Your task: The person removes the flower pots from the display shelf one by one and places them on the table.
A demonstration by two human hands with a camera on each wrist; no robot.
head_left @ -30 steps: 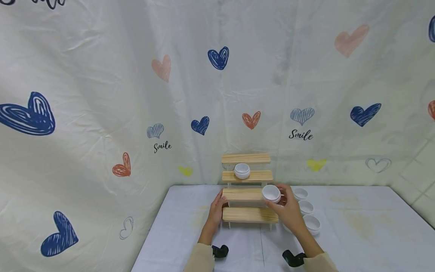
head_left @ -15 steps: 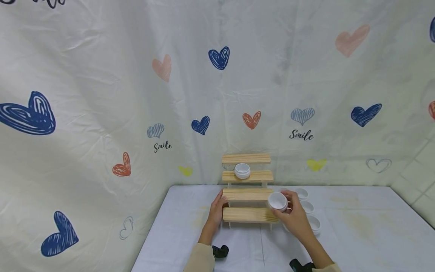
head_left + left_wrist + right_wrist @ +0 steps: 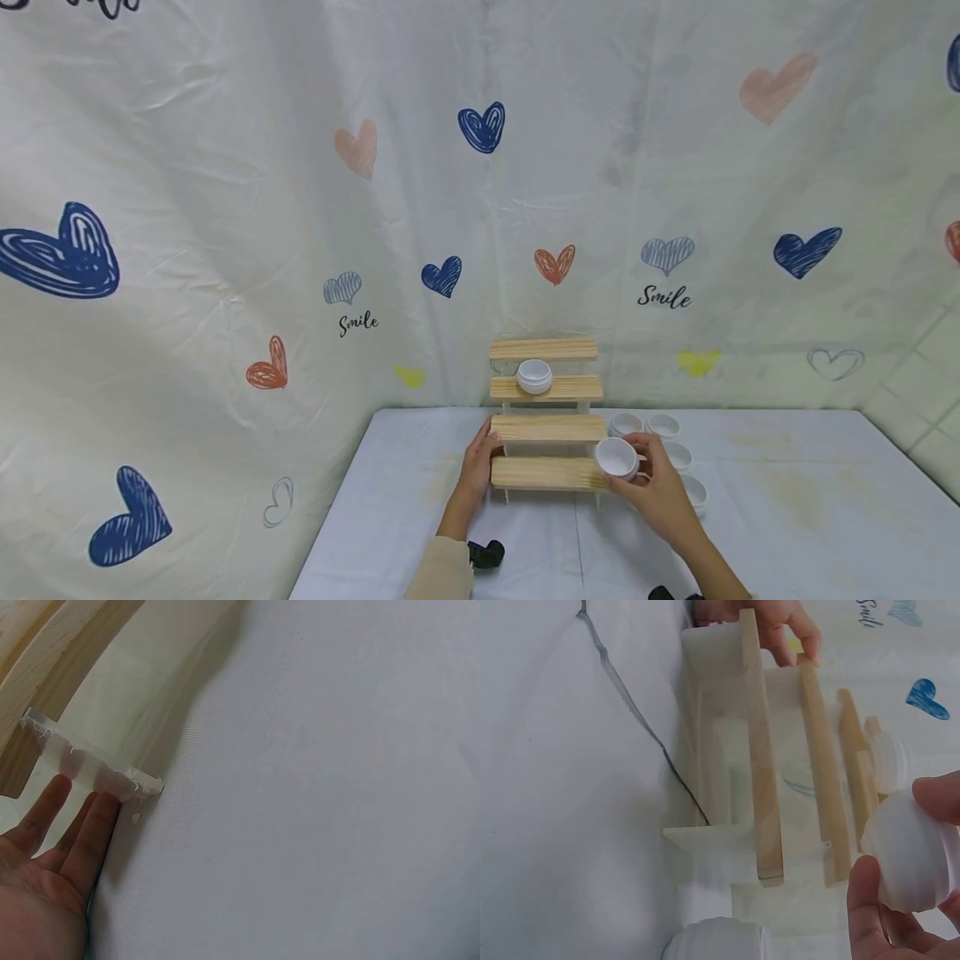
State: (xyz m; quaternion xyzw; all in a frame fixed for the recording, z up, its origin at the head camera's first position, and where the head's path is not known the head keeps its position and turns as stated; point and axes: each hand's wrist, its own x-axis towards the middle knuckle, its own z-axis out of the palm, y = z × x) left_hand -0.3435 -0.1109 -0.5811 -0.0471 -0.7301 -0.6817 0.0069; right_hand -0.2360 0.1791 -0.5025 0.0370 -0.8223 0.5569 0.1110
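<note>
My right hand (image 3: 660, 492) holds a small white cup (image 3: 617, 457) by its right side, just off the right end of a stepped wooden shelf stand (image 3: 547, 473). A small handle shows beside my fingers. The cup's wall looks ridged; whether a second cup is nested in it I cannot tell. Another white cup (image 3: 534, 377) stands on the stand's second board from the top. At the stand's left side rests my left hand (image 3: 476, 467). In the left wrist view its nearly straight fingers (image 3: 91, 838) touch the whitish side panel (image 3: 90, 761) below the board.
Several white cups stand right of the stand, among them a near one (image 3: 694, 493) and a far one (image 3: 663, 427). A heart-printed curtain (image 3: 480, 208) hangs close behind the stand. White cloth (image 3: 795, 500) covers the table.
My right hand has moved the cup from over the third board rightward and down, toward me, to beside the lowest board's end. The left hand has stayed at the stand.
</note>
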